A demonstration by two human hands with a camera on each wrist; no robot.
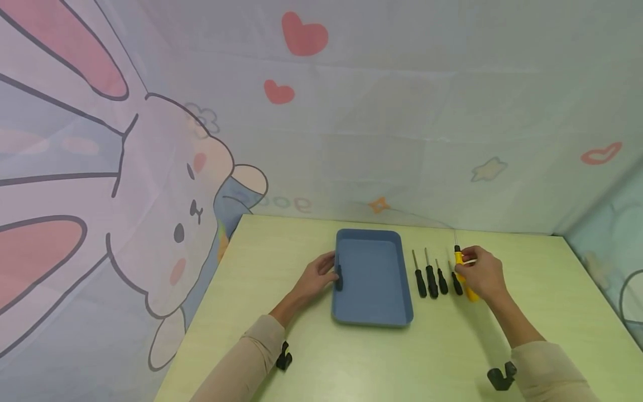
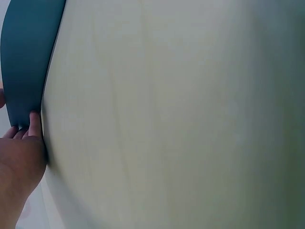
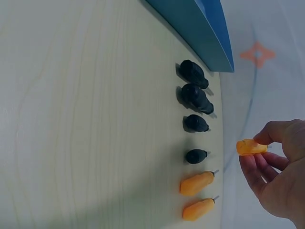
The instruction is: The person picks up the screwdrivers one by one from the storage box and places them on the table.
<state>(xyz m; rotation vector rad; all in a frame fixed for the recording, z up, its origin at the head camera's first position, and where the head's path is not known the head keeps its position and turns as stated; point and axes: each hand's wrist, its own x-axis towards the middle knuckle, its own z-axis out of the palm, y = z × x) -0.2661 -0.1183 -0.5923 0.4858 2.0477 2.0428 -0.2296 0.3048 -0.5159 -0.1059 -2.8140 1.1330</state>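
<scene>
In the head view my left hand point(image 1: 318, 273) holds the left wall of a blue-grey tray point(image 1: 372, 321), with fingers on both sides of the wall in the left wrist view. A black-handled screwdriver point(image 1: 339, 278) lies inside the tray along that wall. My right hand point(image 1: 484, 273) pinches a yellow-handled screwdriver point(image 3: 251, 147) between thumb and fingers, raised above the table, its shaft pointing to the back. Several black-handled screwdrivers point(image 1: 431, 282) lie in a row between the tray and this hand. Two more yellow-handled screwdrivers point(image 3: 197, 183) lie beyond them in the right wrist view.
The pale wooden table point(image 1: 281, 245) ends at a printed fabric backdrop point(image 1: 382, 139), which hangs close behind the tray and tools. Black wrist mounts point(image 1: 284, 357) show by both sleeves.
</scene>
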